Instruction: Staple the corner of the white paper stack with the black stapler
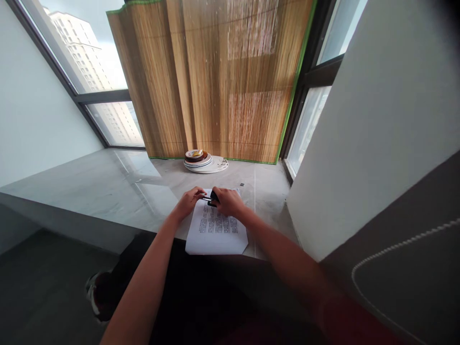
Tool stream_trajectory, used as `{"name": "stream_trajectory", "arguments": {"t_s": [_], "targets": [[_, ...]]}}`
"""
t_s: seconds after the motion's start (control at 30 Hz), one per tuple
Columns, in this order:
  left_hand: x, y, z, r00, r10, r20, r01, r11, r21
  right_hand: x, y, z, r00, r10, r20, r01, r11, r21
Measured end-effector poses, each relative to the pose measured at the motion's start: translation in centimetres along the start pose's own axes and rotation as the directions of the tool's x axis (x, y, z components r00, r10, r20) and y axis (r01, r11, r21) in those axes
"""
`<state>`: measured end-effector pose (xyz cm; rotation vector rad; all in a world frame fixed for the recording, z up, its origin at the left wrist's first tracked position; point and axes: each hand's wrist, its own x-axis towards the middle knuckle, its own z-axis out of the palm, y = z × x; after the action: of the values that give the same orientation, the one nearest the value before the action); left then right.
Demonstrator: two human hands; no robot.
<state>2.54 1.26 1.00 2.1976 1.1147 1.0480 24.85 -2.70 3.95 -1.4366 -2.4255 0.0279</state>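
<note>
Above a stack of printed paper (215, 235) on the ledge, my right hand (229, 201) grips a black stapler (214, 196). A thin silver metal part sticks out from the stapler toward the left, and the stapler looks opened up. My left hand (190, 200) is closed, with thumb and fingertips pinched at the end of that metal part. Whether a small piece sits between those fingertips is too small to tell. The paper's near edge reaches the front of the ledge. A small dark piece (242, 184) lies on the ledge beyond my right hand.
Stacked plates and small dishes (204, 163) stand at the back of the grey stone ledge (158, 191), against a bamboo blind (215, 81). A white wall (359, 120) rises on the right. A beaded cord (388, 249) hangs at lower right.
</note>
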Motion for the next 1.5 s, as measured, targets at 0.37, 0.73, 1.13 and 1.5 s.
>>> {"name": "stream_trajectory", "arguments": {"t_s": [0.37, 0.73, 1.13, 1.5], "targets": [[0.1, -0.5, 0.9, 0.999, -0.007, 0.039, 0.0, 0.987, 0.158, -0.2, 0.3, -0.5, 1.0, 0.014, 0.007, -0.013, 1.0, -0.013], [-0.1, -0.4, 0.2, 0.995, 0.104, 0.005, -0.103, 0.986, 0.131, -0.1, 0.7, -0.3, 0.999, -0.022, -0.031, 0.021, 1.0, -0.012], [-0.3, 0.3, -0.6, 0.984, 0.177, -0.021, -0.173, 0.976, 0.133, -0.1, 2.7, -1.3, 0.994, -0.106, -0.036, 0.105, 0.994, -0.019], [-0.6, 0.9, -0.5, 0.991, 0.132, -0.016, -0.132, 0.991, -0.003, -0.1, 2.9, -1.1, 0.932, -0.352, -0.083, 0.354, 0.935, 0.009]]}}
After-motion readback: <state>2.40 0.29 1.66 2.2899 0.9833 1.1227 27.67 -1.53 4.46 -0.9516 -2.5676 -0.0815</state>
